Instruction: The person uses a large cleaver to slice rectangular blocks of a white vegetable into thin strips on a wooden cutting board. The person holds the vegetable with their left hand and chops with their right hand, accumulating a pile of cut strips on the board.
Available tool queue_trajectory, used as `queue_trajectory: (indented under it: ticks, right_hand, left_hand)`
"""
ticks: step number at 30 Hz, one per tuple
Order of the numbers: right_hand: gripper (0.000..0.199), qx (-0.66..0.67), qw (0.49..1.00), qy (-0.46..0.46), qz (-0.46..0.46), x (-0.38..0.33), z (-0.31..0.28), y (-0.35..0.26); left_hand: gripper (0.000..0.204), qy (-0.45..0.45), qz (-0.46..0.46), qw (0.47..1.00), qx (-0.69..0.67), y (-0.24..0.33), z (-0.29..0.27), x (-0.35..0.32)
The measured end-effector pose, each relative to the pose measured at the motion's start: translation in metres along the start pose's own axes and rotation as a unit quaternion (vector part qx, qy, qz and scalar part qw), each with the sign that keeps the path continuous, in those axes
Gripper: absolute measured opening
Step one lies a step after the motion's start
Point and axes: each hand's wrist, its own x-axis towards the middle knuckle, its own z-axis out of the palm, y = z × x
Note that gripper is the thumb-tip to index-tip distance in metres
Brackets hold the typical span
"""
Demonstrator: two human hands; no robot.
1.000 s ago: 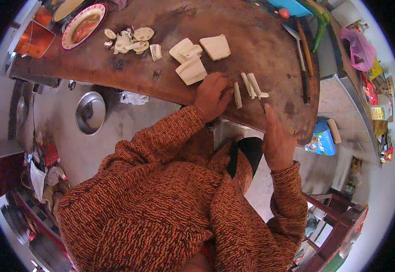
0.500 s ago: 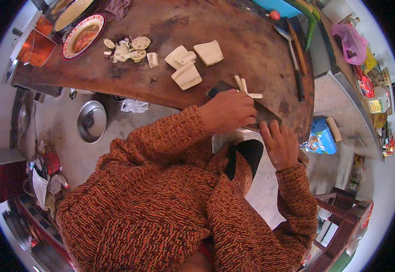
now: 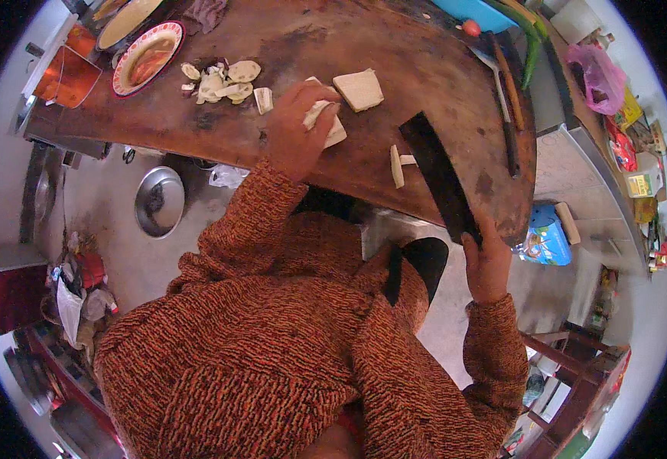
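My left hand (image 3: 297,128) rests on a pale tofu-like slab (image 3: 326,122) on the big wooden board (image 3: 395,46), fingers closed over it. Another pale square block (image 3: 359,89) lies just beyond it to the right. My right hand (image 3: 485,260) grips the handle of a dark cleaver (image 3: 437,174), whose blade lies flat over the board near its front edge. Two cut white strips (image 3: 398,164) lie just left of the blade. A pile of pale sliced pieces (image 3: 222,80) sits further left on the board.
A patterned plate with reddish food (image 3: 147,57) and an orange container (image 3: 69,73) stand at the board's left end. A long utensil (image 3: 505,107) and green vegetables (image 3: 531,38) lie at the right. A metal bowl (image 3: 159,200) sits on the floor below.
My left hand has moved left from the cut strips to the pale slab. My right hand has swung the cleaver out to the right of the strips.
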Motion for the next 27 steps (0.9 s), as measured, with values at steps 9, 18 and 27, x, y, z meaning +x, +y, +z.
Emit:
queue_trajectory:
  ticks: [9,18,27]
  right_hand:
    - [0.049,0.524,0.801,-0.128,0.26,-0.012,0.025,-0.038]
    - [0.045,0.479,0.821,-0.101,0.293,-0.001,0.032,-0.037]
    - [0.052,0.462,0.835,-0.011,0.3,0.005,0.034,0.01]
  left_hand:
    - [0.077,-0.074,-0.028,0.986,0.149,-0.05,-0.004,-0.066]
    - [0.068,-0.132,-0.073,0.978,0.141,-0.042,0.004,-0.058]
    - [0.061,-0.197,0.031,0.98,0.003,-0.02,0.043,-0.063]
